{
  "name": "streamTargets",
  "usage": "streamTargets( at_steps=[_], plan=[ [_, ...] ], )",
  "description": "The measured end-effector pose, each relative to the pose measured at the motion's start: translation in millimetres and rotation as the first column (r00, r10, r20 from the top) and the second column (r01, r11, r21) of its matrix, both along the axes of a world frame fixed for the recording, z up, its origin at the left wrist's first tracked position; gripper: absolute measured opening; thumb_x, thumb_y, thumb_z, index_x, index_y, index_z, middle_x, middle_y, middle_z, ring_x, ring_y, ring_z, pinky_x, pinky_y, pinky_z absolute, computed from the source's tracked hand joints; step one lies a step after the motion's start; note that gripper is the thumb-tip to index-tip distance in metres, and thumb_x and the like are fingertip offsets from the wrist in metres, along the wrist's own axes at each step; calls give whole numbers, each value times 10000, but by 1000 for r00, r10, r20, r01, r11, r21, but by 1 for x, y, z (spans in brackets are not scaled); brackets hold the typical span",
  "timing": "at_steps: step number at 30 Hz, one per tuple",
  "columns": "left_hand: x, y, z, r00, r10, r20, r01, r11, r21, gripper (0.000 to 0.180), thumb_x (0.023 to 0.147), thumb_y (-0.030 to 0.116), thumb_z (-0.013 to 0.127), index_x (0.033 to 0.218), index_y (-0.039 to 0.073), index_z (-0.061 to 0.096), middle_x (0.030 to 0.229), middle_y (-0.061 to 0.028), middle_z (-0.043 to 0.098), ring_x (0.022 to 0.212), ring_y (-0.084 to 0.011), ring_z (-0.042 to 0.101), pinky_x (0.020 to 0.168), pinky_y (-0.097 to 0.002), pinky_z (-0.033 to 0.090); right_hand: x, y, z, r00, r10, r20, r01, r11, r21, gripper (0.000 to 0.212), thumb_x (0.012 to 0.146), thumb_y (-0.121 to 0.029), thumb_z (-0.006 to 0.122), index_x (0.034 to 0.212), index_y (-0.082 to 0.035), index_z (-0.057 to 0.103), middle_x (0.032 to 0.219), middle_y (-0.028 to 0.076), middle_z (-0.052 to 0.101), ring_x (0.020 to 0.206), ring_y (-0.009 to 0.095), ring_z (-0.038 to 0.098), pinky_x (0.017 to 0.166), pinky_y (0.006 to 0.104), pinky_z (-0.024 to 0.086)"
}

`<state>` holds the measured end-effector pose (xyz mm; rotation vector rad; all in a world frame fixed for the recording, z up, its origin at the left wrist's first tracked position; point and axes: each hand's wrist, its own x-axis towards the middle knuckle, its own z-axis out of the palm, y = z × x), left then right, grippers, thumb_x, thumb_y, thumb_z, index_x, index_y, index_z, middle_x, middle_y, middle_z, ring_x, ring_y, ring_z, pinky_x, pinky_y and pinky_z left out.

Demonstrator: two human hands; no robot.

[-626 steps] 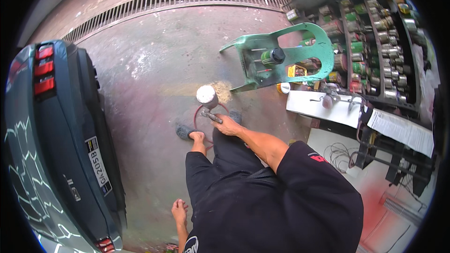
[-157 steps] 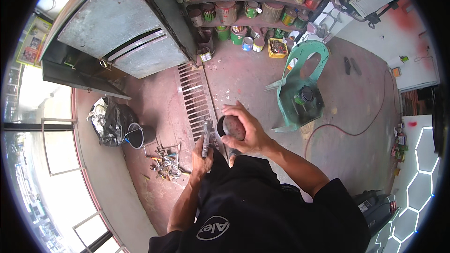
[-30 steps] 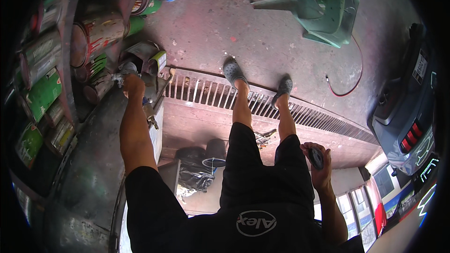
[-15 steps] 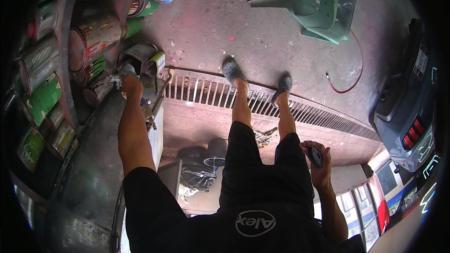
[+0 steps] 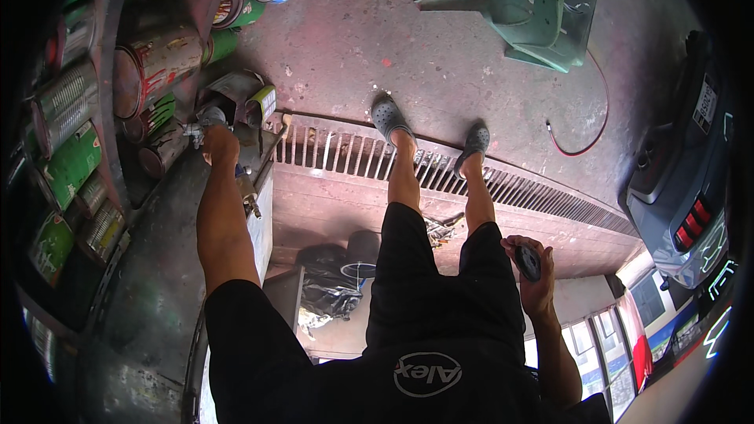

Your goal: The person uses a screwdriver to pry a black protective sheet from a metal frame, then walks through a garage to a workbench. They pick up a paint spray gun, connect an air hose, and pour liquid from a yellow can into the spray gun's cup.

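Observation:
On the left, my left hand [image 5: 220,145] is closed around what looks like a spray gun [image 5: 194,135], beside the paint cans at the workbench's far end. Its metal front and a grey rounded part stick out past my fingers, and brass-coloured fittings [image 5: 250,195] show just below the hand. The grip itself is mostly hidden. Low on the right, near my thigh, my right hand [image 5: 536,286] holds a dark, round, lid-like disc [image 5: 528,261] between thumb and fingers. A small yellow-and-white rectangular can [image 5: 263,104] stands next to the spray gun.
Paint-stained cans [image 5: 161,67] crowd a rack at left, above the dark bench top [image 5: 149,290]. A slotted floor grate [image 5: 345,149] runs under my feet. A green plastic chair [image 5: 542,8], a thin hose [image 5: 601,122] and a grey car [image 5: 675,180] are right; black bags [image 5: 326,286] lie below.

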<state>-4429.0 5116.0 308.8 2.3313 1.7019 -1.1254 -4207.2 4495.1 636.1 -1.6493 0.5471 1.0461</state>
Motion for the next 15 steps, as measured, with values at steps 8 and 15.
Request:
streamTargets(
  at_steps=[8,15],
  plan=[
    [8,-6,7,999,53,4,-53,999,12,536,935,137,646,1330,-183,477,1270,-332,652,1122,-469,706,925,-525,605,0,-1,0,1000,-9,1,9,1000,9,669,1113,-574,275,1267,0,584,1289,189,647,1276,337,620,1161,477,414],
    [4,-5,6,999,45,11,-45,999,-8,522,938,130,640,1306,-194,459,1256,-343,648,1093,-473,714,916,-536,607,-1,-3,-2,1000,-15,-4,15,1000,9,664,1111,-576,287,1264,-4,587,1293,186,648,1276,333,622,1161,471,415]
  ],
)
